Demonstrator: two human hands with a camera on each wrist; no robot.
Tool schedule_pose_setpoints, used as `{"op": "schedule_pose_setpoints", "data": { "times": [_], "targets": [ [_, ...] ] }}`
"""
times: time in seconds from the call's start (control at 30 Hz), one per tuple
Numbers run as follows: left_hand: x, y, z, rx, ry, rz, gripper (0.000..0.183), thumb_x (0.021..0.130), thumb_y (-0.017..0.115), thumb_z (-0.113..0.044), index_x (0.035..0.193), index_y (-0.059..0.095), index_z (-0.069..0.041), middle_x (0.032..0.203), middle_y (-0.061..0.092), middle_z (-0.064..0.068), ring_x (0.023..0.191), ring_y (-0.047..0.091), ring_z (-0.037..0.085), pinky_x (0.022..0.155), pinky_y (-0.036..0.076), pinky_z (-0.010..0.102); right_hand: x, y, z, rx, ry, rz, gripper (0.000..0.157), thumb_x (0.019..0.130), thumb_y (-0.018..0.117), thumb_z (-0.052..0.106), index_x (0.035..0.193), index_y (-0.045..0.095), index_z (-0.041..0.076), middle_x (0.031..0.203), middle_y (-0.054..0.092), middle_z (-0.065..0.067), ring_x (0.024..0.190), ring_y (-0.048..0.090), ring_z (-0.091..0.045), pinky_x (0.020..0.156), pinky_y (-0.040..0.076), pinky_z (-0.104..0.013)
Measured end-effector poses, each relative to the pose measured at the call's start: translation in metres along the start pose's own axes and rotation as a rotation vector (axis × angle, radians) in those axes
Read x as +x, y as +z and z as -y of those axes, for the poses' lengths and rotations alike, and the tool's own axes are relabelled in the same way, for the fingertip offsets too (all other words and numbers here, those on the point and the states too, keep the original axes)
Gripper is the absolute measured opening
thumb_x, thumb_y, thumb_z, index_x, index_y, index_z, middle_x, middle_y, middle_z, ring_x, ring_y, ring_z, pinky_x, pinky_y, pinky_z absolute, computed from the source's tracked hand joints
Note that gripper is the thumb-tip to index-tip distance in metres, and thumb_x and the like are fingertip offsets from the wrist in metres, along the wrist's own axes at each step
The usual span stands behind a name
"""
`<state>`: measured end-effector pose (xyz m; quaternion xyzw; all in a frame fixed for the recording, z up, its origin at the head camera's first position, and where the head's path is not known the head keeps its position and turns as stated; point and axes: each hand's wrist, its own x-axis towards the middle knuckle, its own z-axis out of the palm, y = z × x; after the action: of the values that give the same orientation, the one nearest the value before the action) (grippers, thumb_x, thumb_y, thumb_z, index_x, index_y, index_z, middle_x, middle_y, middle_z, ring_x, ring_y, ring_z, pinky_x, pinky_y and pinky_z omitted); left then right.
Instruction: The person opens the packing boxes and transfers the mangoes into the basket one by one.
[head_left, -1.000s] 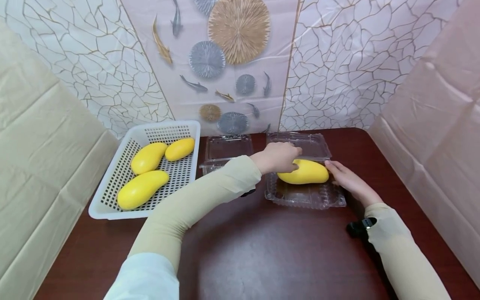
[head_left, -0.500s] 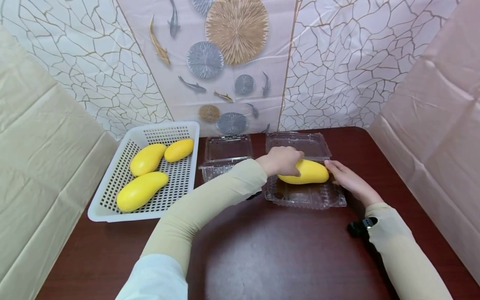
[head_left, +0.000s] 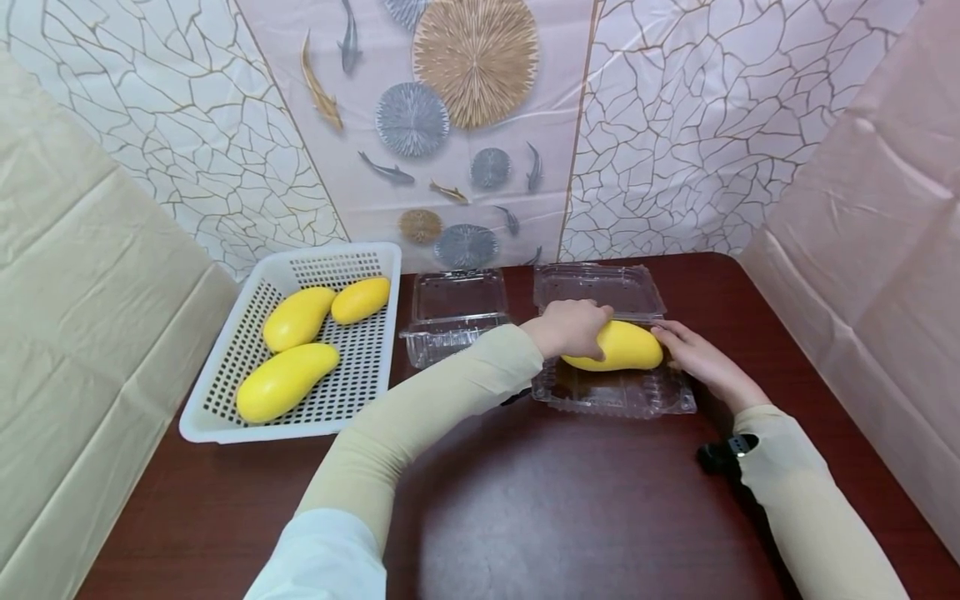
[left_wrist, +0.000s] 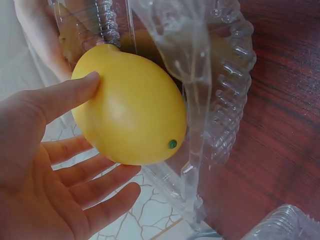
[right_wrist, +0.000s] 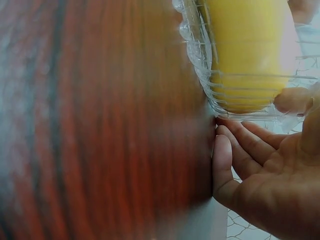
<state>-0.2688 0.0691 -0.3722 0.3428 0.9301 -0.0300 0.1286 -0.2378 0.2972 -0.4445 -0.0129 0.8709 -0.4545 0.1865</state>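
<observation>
A yellow mango lies across an open clear plastic clamshell container in the head view. My left hand grips the mango's left end. In the left wrist view the thumb presses on the mango's side, and the other fingers lie along its opposite side, partly hidden. At the container's right side, my right hand holds the plastic wall near the mango's other end. In the right wrist view its thumb is at the rim, while the other fingers lie outside against the wall and table.
A white perforated basket at left bears three mangoes. Between it and my left hand stands a second open clear clamshell container, partly covered by my left sleeve. A patterned cloth wall rises behind the dark wooden table.
My left hand has shifted slightly right and nearer on the mango. The mango has moved slightly right in the container. My right hand stays at the container's side.
</observation>
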Motion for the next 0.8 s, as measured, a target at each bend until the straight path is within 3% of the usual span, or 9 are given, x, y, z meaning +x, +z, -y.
{"op": "schedule_pose_setpoints", "data": {
  "times": [0.4, 0.67, 0.8],
  "targets": [
    [-0.004, 0.013, -0.013, 0.047, 0.006, -0.026, 0.083, 0.086, 0.077, -0.049, 0.152, 0.038, -0.016, 0.137, 0.047, 0.002, 0.115, 0.054, 0.017, 0.088, 0.052, 0.031, 0.001, 0.000, -0.002, 0.030, -0.023, 0.017, 0.068, 0.111, 0.026, 0.040, 0.157, 0.010, -0.008, 0.157, 0.022, -0.036, 0.141, 0.031, -0.049, 0.110, 0.034, -0.062],
    [-0.006, 0.016, -0.022, 0.031, 0.030, 0.097, 0.089, 0.081, 0.079, -0.054, 0.150, 0.039, -0.017, 0.140, 0.046, 0.000, 0.119, 0.051, 0.016, 0.091, 0.049, 0.033, 0.003, 0.002, -0.001, 0.003, -0.013, 0.000, 0.065, 0.111, 0.028, 0.036, 0.157, 0.012, -0.007, 0.155, 0.028, -0.034, 0.140, 0.032, -0.049, 0.109, 0.034, -0.063],
    [-0.010, 0.018, -0.028, 0.048, 0.052, 0.126, 0.091, 0.078, 0.081, -0.058, 0.148, 0.040, -0.018, 0.138, 0.045, -0.001, 0.118, 0.051, 0.015, 0.092, 0.048, 0.030, 0.004, 0.003, -0.001, -0.006, -0.018, -0.011, 0.064, 0.111, 0.029, 0.036, 0.157, 0.015, -0.006, 0.155, 0.030, -0.034, 0.139, 0.034, -0.048, 0.108, 0.036, -0.060]
  ]
}}
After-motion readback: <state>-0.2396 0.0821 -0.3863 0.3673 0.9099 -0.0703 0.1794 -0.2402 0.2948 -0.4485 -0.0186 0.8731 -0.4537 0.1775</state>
